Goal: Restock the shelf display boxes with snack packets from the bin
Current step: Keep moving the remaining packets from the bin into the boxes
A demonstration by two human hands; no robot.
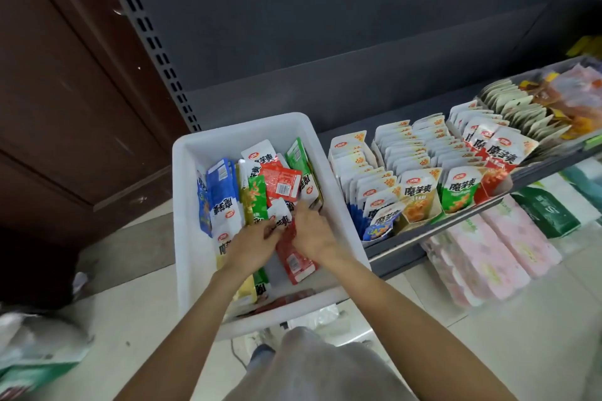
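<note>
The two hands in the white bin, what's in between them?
In the head view, a white-topped snack packet sits between the left hand and right hand, both gripping it, inside the white bin.

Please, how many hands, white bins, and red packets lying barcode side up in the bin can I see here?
Hands: 2, left hand and right hand
White bin: 1
Red packets, barcode up: 2
Total: 5
</note>
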